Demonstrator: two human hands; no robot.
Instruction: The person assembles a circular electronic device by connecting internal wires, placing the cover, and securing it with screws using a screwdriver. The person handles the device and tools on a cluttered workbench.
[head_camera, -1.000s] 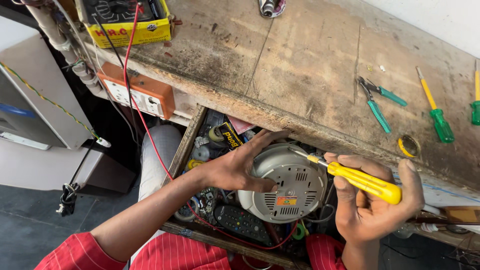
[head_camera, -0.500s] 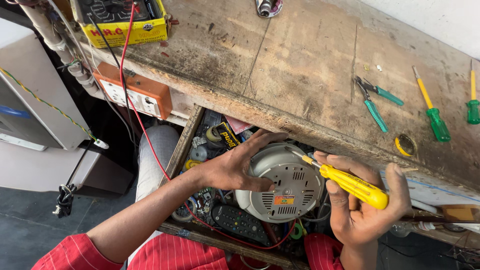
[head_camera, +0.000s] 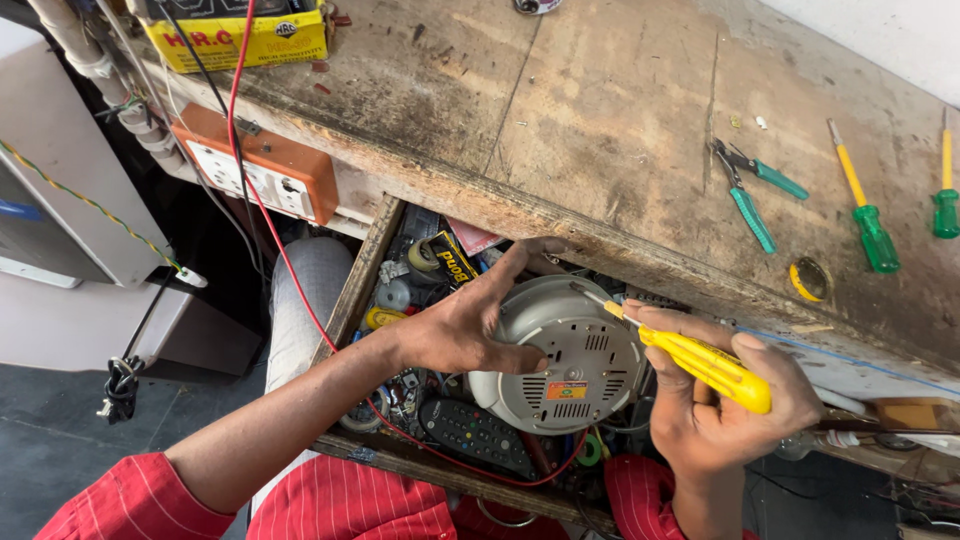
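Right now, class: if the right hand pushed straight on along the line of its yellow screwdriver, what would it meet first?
The right hand holds the yellow screwdriver aimed up-left; its tip would probably first meet the round grey appliance, though depth is unclear.

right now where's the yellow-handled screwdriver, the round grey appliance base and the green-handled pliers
yellow-handled screwdriver (head_camera: 705, 365), head view, middle of the handle
round grey appliance base (head_camera: 580, 345), head view, vented underside
green-handled pliers (head_camera: 752, 218), head view, nearer green handle

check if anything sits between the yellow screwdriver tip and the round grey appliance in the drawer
Nothing visible does. The yellow-handled screwdriver in the right hand has its tip at the rim of the round grey plastic appliance, while the left hand rests on its other side.
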